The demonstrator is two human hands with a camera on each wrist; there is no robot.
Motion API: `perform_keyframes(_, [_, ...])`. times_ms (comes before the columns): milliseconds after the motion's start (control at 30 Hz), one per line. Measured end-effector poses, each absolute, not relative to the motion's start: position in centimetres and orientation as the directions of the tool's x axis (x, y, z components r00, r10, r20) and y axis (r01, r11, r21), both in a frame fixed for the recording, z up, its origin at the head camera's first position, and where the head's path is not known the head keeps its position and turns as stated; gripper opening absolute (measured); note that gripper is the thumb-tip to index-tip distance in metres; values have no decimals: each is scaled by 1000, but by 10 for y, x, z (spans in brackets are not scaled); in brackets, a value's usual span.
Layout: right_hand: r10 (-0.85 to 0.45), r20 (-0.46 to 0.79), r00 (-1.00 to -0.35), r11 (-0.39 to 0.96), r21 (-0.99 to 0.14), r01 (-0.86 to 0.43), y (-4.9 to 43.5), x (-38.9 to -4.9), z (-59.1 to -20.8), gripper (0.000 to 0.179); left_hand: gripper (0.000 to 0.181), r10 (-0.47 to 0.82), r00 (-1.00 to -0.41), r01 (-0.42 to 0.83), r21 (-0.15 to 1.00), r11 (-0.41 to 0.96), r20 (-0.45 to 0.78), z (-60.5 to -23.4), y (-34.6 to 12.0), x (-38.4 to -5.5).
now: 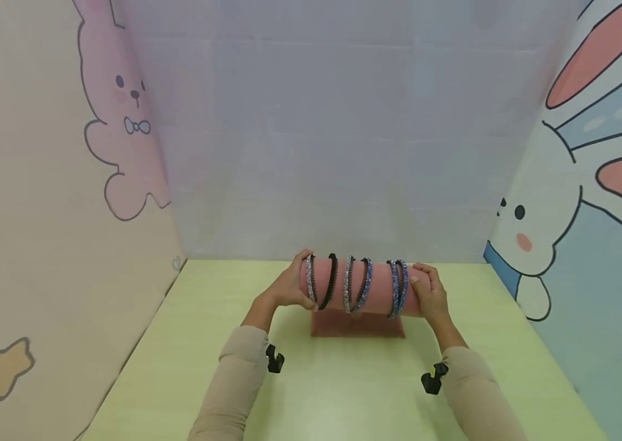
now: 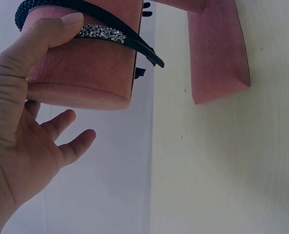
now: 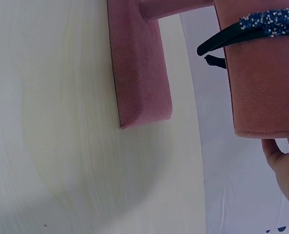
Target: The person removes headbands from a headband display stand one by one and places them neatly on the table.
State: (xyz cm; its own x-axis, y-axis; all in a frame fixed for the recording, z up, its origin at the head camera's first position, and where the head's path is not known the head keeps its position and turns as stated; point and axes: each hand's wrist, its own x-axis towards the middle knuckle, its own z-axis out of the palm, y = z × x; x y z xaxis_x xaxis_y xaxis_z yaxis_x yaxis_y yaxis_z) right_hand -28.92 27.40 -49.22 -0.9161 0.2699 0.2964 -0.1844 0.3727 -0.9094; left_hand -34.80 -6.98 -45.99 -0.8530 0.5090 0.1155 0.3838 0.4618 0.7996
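Note:
A pink, velvety headband stand [image 1: 379, 289] has a thick horizontal roll on a short post above a flat base [image 1: 357, 324]. Several headbands circle the roll: silver glitter ones [image 1: 347, 285], a black one [image 1: 332, 282] and blue glitter ones [image 1: 395, 288]. My left hand [image 1: 288, 285] grips the roll's left end; in the left wrist view its thumb [image 2: 72, 20] lies against the silver headband [image 2: 103, 33], with some fingers spread below the end. At the opposite end, my right hand [image 1: 431, 295] holds the roll beside the blue headbands, its fingers partly hidden behind it.
The stand is on a pale yellow-green table [image 1: 355, 386] close to the back wall [image 1: 333, 153]. Side walls carry cartoon rabbits [image 1: 542, 226]. Small black devices [image 1: 274, 359] are strapped at both wrists.

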Motion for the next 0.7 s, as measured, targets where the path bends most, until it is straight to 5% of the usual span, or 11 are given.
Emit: perform_keyframes(700, [295, 296, -909, 285, -935, -212, 270, -286, -493, 34, 134, 500, -856, 410, 759, 506, 129, -466, -78, -348])
